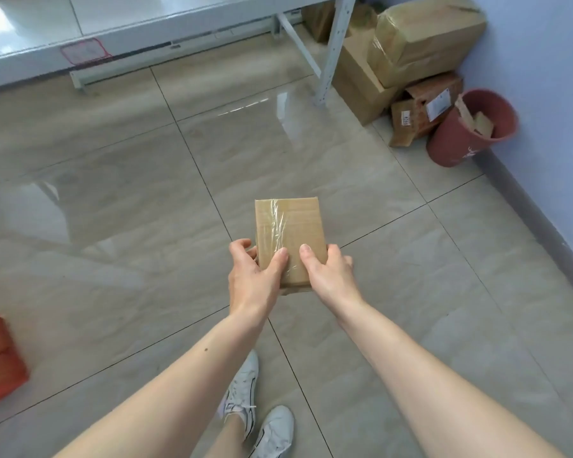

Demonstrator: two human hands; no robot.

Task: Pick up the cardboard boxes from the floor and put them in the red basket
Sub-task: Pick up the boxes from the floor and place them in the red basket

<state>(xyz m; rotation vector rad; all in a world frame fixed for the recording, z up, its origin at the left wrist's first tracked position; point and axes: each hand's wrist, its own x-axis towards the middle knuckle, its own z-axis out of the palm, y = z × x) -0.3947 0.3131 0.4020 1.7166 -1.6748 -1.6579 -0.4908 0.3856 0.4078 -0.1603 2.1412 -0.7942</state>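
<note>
Both hands grip one small cardboard box [289, 239] held out in the air above the floor [119, 200]. The left hand [253, 276] curls round its near left corner with the thumb laid on top; the right hand [328, 272] clasps the near right corner the same way. The box's long axis runs straight away from the hands, far edge free. It is flat, plain brown, with clear tape wrinkled along its top. Bare tile spreads ahead and to both sides of the hands. Far left and nearer than the hands, the red basket [0, 368] shows at the picture's edge. Far ahead to the right, stacked cartons [420, 47] and a red bin [467, 133] crowd the wall.
</note>
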